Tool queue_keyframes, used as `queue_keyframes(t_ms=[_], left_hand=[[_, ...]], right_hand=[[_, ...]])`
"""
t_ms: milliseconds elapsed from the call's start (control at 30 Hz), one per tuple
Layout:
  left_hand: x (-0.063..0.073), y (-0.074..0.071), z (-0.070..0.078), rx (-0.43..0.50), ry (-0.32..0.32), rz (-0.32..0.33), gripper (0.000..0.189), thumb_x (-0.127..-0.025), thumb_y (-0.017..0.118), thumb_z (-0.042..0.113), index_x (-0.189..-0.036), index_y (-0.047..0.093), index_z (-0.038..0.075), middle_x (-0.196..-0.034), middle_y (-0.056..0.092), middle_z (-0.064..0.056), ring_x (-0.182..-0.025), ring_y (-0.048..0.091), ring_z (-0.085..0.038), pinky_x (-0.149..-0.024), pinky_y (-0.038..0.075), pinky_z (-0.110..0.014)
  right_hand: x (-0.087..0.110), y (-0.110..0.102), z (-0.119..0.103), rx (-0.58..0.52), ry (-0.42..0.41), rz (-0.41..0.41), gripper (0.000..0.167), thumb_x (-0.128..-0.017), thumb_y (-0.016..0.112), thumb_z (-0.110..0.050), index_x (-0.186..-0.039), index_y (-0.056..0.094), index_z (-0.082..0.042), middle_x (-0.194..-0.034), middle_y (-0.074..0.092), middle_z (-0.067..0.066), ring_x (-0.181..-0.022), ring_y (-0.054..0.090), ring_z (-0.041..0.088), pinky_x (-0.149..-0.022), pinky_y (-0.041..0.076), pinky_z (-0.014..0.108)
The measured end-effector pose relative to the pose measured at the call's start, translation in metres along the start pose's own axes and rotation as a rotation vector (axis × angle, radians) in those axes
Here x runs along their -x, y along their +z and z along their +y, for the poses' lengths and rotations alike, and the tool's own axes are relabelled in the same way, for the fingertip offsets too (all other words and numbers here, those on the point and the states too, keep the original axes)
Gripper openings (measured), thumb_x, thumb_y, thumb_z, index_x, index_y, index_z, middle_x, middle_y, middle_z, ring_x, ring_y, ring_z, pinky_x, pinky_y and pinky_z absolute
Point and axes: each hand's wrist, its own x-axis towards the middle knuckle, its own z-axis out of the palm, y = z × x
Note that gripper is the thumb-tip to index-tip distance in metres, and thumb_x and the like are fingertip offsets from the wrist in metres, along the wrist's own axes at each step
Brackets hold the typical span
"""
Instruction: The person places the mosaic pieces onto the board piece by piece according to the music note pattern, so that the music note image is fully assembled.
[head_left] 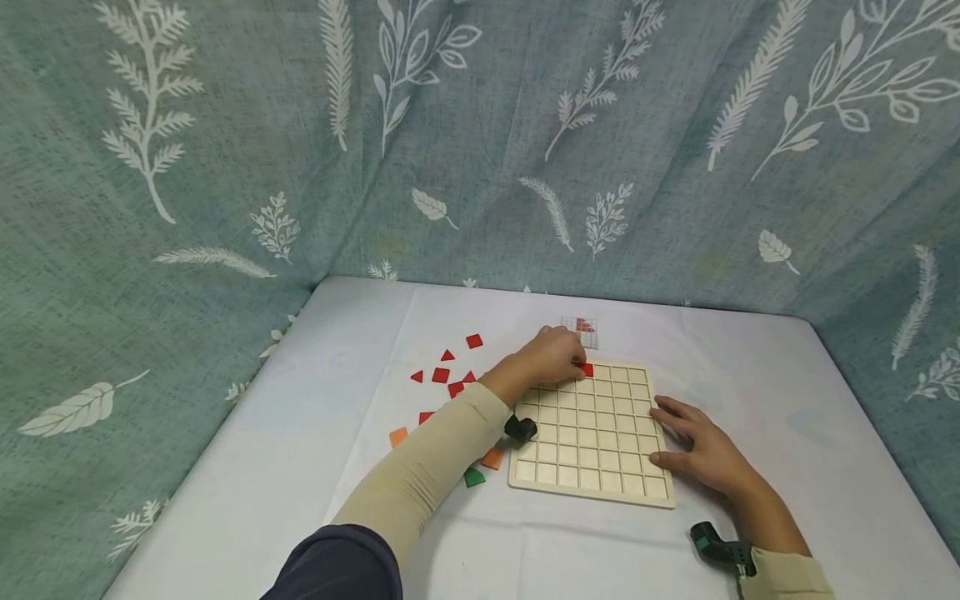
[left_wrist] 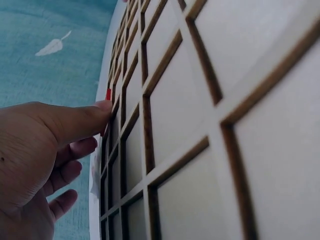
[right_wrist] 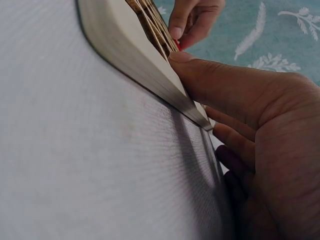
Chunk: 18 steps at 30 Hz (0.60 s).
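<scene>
A pale wooden grid board (head_left: 588,433) lies on the table. At its far edge, my left hand (head_left: 551,357) pinches a red square tile (head_left: 587,369) over the top row. In the left wrist view, the thumb covers much of this tile (left_wrist: 108,94) and the forefinger is hidden behind. My right hand (head_left: 705,446) rests against the board's right edge with thumb and fingers spread. The right wrist view has that thumb on the board's rim (right_wrist: 150,65) and the other fingers along its side.
Red squares (head_left: 441,375) and red triangles (head_left: 417,377) lie scattered left of the board. Orange pieces (head_left: 492,457) and a green piece (head_left: 474,477) are nearer, partly behind the left sleeve. A printed grid card (head_left: 588,337) lies beyond the board. A patterned curtain (head_left: 480,167) hangs behind.
</scene>
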Motion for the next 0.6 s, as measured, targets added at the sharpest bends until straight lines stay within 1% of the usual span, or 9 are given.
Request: queue_keyframes(t_ms=[267, 367, 500, 600], left_hand=[[0.0001, -0.0010, 0.0007, 0.008, -0.066, -0.003, 0.023, -0.087, 0.071, 0.042, -0.096, 0.077, 0.021, -0.092, 0.067, 0.012, -0.092, 0.055, -0.012, -0.084, 0.038, -0.035], [0.0005, -0.0012, 0.0007, -0.005, -0.074, -0.002, 0.023, -0.086, 0.071, 0.043, -0.095, 0.077, 0.022, -0.091, 0.067, 0.012, -0.090, 0.054, -0.012, -0.083, 0.037, -0.034], [0.0005, -0.0024, 0.0021, -0.011, -0.042, 0.014, 0.022, -0.085, 0.072, 0.042, -0.095, 0.076, 0.022, -0.092, 0.065, 0.012, -0.087, 0.054, -0.010, -0.079, 0.037, -0.034], [0.0005, -0.0024, 0.0051, -0.005, 0.002, 0.024, 0.026, -0.086, 0.070, 0.041, -0.103, 0.075, 0.021, -0.101, 0.065, 0.010, -0.090, 0.054, -0.011, -0.080, 0.037, -0.034]], right_hand=[[0.0003, -0.0002, -0.0005, 0.003, -0.003, -0.001, 0.083, -0.073, 0.083, -0.041, -0.139, 0.052, -0.002, -0.152, 0.033, 0.014, -0.138, 0.024, 0.043, -0.104, 0.022, 0.063], [0.0002, 0.0002, 0.0002, 0.000, -0.007, -0.002, 0.083, -0.073, 0.083, -0.041, -0.139, 0.052, -0.002, -0.152, 0.033, 0.014, -0.138, 0.024, 0.043, -0.104, 0.022, 0.063], [-0.0001, 0.0002, 0.0009, 0.000, -0.005, -0.004, 0.083, -0.073, 0.083, -0.042, -0.139, 0.052, -0.002, -0.152, 0.033, 0.013, -0.139, 0.024, 0.043, -0.104, 0.022, 0.063], [-0.0003, 0.0000, 0.0007, -0.005, -0.004, -0.004, 0.083, -0.073, 0.083, -0.042, -0.140, 0.052, -0.003, -0.152, 0.033, 0.013, -0.139, 0.024, 0.042, -0.104, 0.022, 0.063]])
